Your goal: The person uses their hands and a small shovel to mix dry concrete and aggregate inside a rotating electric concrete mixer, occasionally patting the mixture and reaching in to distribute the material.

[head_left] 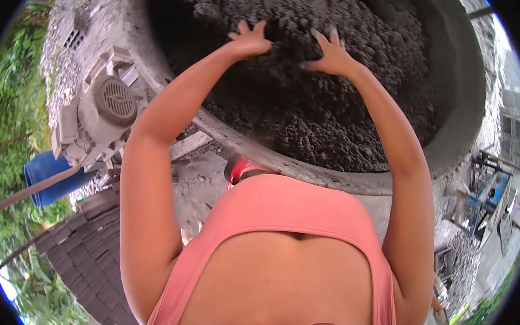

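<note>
Both my arms reach over the rim of a large round mixing pan [348, 181] that holds dark grey, crumbly, damp-looking mix [357, 133]. My left hand [250, 41] is over the mix left of the middle, its fingers spread and nothing seen in them. A short gap to its right is my right hand [333, 55], also with fingers apart and no object visible in it. Both hands are at or just above the loose mix; whether the fingertips touch it I cannot tell. Between and below the hands the mix looks blurred and shadowed.
A dusty electric motor [115, 97] stands against the pan's left side. Beyond it are a blue barrel [53, 177], a hose [29, 191] and stacked grey blocks [90, 259]. A red-and-black item [245, 169] is at the near rim. Blue-painted metal frames [493, 189] stand at the right.
</note>
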A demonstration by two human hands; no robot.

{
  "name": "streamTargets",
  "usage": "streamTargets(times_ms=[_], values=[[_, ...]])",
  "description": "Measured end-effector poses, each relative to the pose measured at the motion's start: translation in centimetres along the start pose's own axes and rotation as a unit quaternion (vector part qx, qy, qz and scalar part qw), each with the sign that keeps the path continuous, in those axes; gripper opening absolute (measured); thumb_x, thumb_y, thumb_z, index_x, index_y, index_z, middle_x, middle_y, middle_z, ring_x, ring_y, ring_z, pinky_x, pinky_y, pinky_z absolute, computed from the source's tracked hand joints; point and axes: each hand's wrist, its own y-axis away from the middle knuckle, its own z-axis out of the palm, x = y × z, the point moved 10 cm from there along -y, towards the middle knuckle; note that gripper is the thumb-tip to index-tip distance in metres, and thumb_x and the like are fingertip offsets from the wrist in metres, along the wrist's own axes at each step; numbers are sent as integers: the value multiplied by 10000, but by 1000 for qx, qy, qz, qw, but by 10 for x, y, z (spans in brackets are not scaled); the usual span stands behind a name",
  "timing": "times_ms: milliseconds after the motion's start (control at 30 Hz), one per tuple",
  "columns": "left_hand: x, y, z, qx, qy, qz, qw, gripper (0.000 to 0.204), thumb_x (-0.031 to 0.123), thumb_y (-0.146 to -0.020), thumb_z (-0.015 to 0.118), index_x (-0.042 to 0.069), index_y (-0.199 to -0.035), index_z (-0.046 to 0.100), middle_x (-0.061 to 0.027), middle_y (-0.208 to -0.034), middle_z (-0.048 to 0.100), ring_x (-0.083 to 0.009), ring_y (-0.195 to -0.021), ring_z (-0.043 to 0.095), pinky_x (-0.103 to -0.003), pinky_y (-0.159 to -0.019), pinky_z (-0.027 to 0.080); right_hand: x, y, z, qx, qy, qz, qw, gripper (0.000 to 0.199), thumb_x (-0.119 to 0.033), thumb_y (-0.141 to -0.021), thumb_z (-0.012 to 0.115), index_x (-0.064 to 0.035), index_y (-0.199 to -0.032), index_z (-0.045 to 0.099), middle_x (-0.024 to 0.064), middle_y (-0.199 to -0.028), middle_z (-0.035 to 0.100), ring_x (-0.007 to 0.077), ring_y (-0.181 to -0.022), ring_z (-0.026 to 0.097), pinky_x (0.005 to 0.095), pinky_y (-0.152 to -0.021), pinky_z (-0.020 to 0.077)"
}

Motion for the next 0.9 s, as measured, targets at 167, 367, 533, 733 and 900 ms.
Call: streamTargets(times_ms=[167, 367, 533, 733, 900], values=[[47, 25, 28, -72, -58, 80, 992, 619, 284, -892, 489, 245, -1481, 302, -208, -1549, 76, -524, -1361, 175, -551, -1102, 246, 13, 33, -11, 16, 16, 41, 999, 993, -529, -617, 825, -177, -1432, 379, 281, -1501, 97, 519, -1246, 385, 510, -977, 444], [89, 74, 69, -140, -228, 280, 922, 456, 278, -868, 487, 137, -1291, 584, -204, -1459, 288, -466, -1204, 387, -527, -1024, 365, 56, 38, -35, 91, -78, 36, 992, 823, -472, -748, 757, -142, -1413, 403, 243, -1411, 401, 405, -1248, 457, 486, -976, 441], [98, 95, 65, -159, -204, 325, 910, 451, 253, -889, 496, 49, -1285, 568, -179, -1444, 314, -409, -1252, 372, -496, -1040, 368, 96, 51, -28, 46, -255, 214, 942, 593, -355, -882, 645, -113, -1378, 428, 224, -1341, 497, 368, -1244, 479, 481, -971, 440], [122, 129, 26, 98, -354, 403, 839, 407, 246, -902, 538, 99, -1280, 579, -165, -1464, 296, -418, -1355, 247, -588, -1074, 274, 69, 72, -28, -3, -127, 73, 989, 497, -258, -856, 673, -91, -1292, 503, 202, -1196, 602, 346, -1106, 578, 450, -899, 467], [109, 143, -63, 343, -303, 316, 831, 488, 482, -874, 519, 219, -1280, 583, -143, -1505, 269, -446, -1398, 134, -705, -1061, 139, -3, 83, -74, 148, -162, 2, 976, 448, -222, -877, 658, -127, -1296, 528, 169, -1093, 653, 319, -886, 647, 426, -776, 486]])
